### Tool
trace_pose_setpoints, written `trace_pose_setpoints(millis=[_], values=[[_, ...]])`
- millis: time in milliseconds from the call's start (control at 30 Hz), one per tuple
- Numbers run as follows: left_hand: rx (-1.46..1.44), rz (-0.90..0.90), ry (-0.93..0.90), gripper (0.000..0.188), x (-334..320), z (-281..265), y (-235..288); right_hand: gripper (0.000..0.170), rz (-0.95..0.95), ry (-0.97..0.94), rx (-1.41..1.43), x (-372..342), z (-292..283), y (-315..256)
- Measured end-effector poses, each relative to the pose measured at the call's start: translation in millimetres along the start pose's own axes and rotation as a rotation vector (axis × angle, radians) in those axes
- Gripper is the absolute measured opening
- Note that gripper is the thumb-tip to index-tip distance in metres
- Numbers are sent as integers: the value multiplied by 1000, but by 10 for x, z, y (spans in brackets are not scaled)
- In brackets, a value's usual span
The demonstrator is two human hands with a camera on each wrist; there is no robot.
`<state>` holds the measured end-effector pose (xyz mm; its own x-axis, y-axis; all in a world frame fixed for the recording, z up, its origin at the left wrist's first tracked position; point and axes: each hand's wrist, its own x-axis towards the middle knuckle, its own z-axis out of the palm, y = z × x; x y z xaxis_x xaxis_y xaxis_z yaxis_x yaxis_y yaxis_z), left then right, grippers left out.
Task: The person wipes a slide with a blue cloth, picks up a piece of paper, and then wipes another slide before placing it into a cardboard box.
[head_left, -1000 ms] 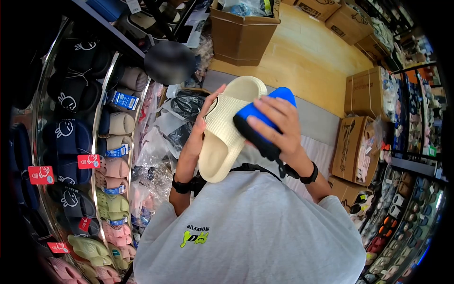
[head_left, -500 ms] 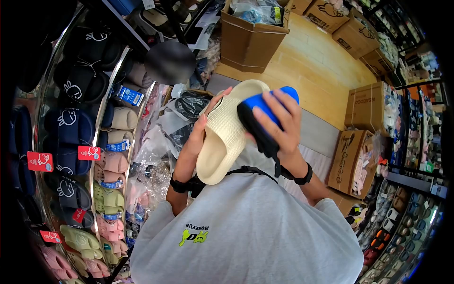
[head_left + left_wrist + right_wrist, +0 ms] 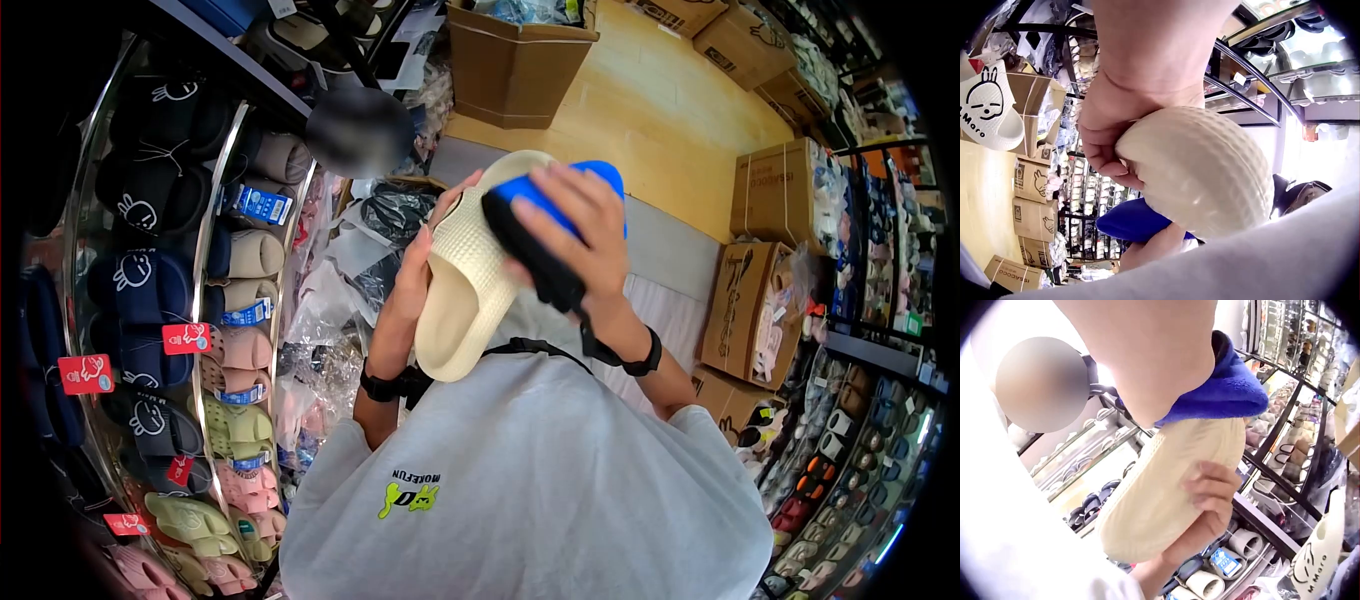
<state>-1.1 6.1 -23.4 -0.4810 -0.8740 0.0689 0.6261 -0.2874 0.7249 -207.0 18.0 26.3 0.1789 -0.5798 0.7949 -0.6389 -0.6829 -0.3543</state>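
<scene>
A cream slide slipper (image 3: 462, 290) with a waffle-textured strap is held in front of the chest, tilted. My left hand (image 3: 418, 270) grips it along the left side; in the right wrist view the left fingers (image 3: 1213, 487) bend across its sole. My right hand (image 3: 590, 235) grips a blue plush cleaning pad with a black side (image 3: 525, 240), and a black strap hangs down at the wrist. The pad overlaps the right of the slipper's strap and toe end in the head view. Blue plush (image 3: 1229, 394) shows right beside the slipper in the right wrist view.
Slippers with tags fill the racks (image 3: 225, 330) at left. Crumpled plastic bags (image 3: 330, 310) lie beside them. Cardboard boxes (image 3: 520, 75) stand ahead and to the right (image 3: 745, 310). A white piece printed with a rabbit (image 3: 988, 106) shows at the left wrist view's edge.
My right hand and the pad have shifted left and up across the slipper, covering more of its strap. The left hand keeps its hold, and the slipper stays nearly in place.
</scene>
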Motion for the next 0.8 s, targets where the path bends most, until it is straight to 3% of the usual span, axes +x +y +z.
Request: trace_pose_setpoints(millis=[67,200,300,467,533,667,800], values=[[38,-11,41,90,4,35,1,52,66,-5,-14,30,12,-22],[379,101,-44,92,63,-124,-12,51,-89,-137,-27,-151,-23,-214],[414,117,-16,93,65,-202,-110,41,-234,-186,-34,-197,-76,-186],[387,152,-39,90,38,-144,-76,57,16,-115,10,-16,-126,71],[423,142,-6,86,37,-187,-92,58,33,-145,-2,20,-125,57],[478,132,112,78,81,-167,-105,56,-68,-278,155,-33,-124,-113],[424,117,118,78,71,-195,-106,51,-226,-406,157,-97,-154,-71]])
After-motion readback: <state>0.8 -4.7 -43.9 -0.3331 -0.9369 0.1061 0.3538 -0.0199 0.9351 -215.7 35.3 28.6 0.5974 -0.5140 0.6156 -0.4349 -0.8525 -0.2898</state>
